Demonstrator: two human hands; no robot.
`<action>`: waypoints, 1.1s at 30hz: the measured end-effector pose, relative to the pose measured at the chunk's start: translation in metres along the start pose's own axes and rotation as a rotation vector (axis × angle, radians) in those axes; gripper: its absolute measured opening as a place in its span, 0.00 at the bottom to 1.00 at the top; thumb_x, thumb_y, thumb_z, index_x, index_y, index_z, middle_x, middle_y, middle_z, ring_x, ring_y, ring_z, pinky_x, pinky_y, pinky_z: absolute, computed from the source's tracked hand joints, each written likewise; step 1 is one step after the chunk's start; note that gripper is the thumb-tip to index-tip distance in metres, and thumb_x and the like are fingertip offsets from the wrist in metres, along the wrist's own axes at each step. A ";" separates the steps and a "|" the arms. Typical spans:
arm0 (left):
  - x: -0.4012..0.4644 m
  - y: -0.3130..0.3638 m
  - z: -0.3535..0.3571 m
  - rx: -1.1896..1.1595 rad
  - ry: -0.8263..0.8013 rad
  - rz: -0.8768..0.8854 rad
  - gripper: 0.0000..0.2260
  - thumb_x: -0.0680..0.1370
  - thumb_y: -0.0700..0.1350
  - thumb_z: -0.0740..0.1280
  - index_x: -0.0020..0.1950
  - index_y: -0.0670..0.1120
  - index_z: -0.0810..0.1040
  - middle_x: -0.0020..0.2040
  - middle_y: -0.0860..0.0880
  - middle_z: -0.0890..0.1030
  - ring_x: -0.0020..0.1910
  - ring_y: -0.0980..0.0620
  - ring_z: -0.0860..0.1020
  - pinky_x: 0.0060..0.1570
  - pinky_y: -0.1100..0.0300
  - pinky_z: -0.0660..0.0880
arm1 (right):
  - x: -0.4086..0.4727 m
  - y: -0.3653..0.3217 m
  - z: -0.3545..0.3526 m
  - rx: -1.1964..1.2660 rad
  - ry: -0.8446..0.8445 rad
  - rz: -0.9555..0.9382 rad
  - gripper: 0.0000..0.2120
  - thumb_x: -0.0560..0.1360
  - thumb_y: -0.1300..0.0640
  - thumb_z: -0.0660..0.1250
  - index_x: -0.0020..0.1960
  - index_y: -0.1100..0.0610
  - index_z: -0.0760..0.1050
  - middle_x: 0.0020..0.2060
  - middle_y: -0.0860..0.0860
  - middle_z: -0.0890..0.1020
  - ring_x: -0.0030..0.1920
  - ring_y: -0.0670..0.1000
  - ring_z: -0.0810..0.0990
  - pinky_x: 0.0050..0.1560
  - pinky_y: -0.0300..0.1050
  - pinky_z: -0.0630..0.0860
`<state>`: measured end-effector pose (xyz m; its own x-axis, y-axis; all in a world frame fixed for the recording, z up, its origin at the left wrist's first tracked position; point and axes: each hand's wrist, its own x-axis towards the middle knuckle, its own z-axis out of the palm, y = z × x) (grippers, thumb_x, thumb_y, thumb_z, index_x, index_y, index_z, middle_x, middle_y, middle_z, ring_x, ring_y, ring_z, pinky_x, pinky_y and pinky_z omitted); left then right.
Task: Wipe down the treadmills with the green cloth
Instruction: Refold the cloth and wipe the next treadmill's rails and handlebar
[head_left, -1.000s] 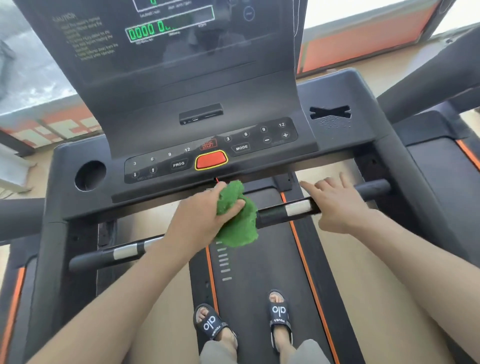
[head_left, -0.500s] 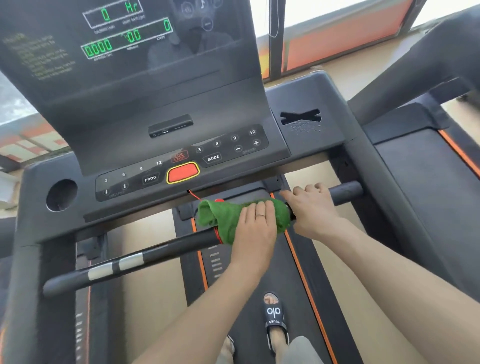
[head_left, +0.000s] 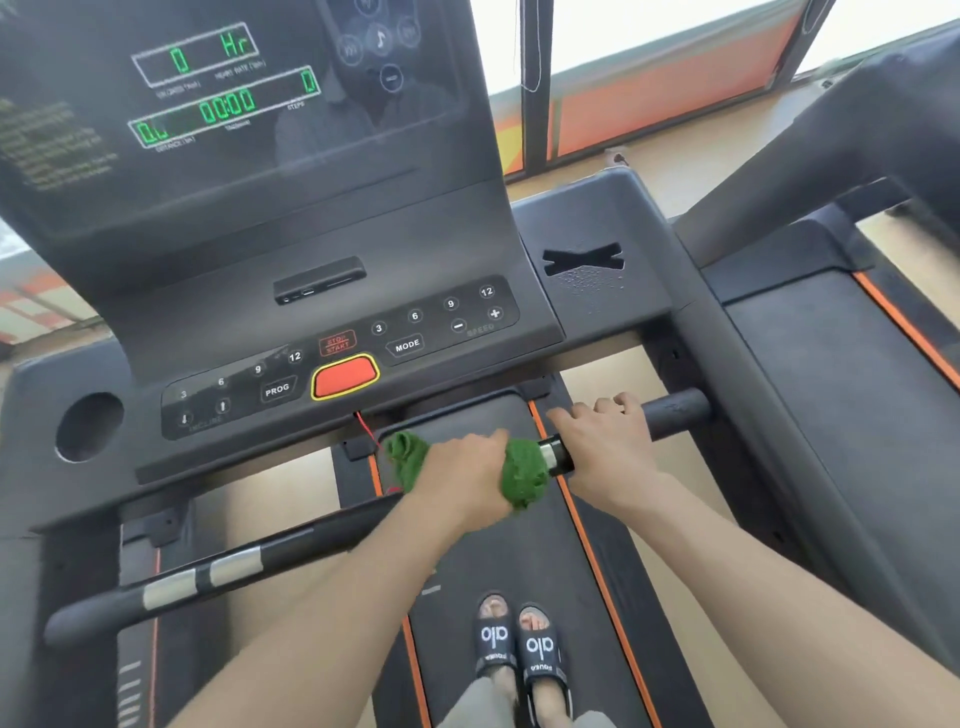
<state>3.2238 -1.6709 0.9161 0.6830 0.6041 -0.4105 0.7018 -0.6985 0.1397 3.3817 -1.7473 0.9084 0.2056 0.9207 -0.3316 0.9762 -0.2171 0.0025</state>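
The left hand (head_left: 462, 470), fingers wrapped round the green cloth (head_left: 522, 473) on the handlebar (head_left: 675, 410), has slid rightward since a moment ago, nearly meeting the right hand (head_left: 605, 441), whose fingers curl over the bar; the middle stretch now looks wiped.

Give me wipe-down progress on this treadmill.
Done: nothing shows as finished. In hand: the left hand grips the green cloth wrapped round the front handlebar; the right hand holds the bar beside it. Left: speckled residue remains on the console tray; button panel untouched right now.
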 end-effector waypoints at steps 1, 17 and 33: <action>0.008 0.019 0.003 -0.021 0.036 -0.016 0.20 0.72 0.51 0.70 0.60 0.48 0.70 0.52 0.46 0.81 0.51 0.38 0.81 0.44 0.52 0.71 | 0.002 0.000 0.001 0.004 0.001 0.012 0.23 0.66 0.55 0.67 0.60 0.49 0.69 0.53 0.47 0.81 0.56 0.56 0.78 0.60 0.52 0.63; -0.011 -0.030 0.002 -0.060 -0.058 -0.007 0.17 0.70 0.53 0.70 0.53 0.49 0.70 0.49 0.47 0.81 0.49 0.40 0.80 0.40 0.54 0.68 | 0.001 0.012 -0.016 0.031 -0.091 -0.101 0.43 0.65 0.62 0.67 0.78 0.55 0.54 0.67 0.49 0.73 0.68 0.53 0.71 0.72 0.46 0.57; 0.003 0.014 -0.009 -0.079 -0.061 -0.112 0.20 0.70 0.62 0.69 0.55 0.52 0.73 0.53 0.47 0.82 0.55 0.40 0.81 0.49 0.52 0.74 | -0.037 0.110 -0.015 -0.085 0.042 -0.189 0.46 0.64 0.60 0.65 0.80 0.58 0.53 0.76 0.52 0.64 0.80 0.55 0.50 0.80 0.52 0.40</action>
<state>3.2378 -1.6757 0.9246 0.5879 0.6506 -0.4808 0.7882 -0.5945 0.1592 3.4830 -1.8001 0.9347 0.0197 0.9555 -0.2945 0.9996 -0.0132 0.0240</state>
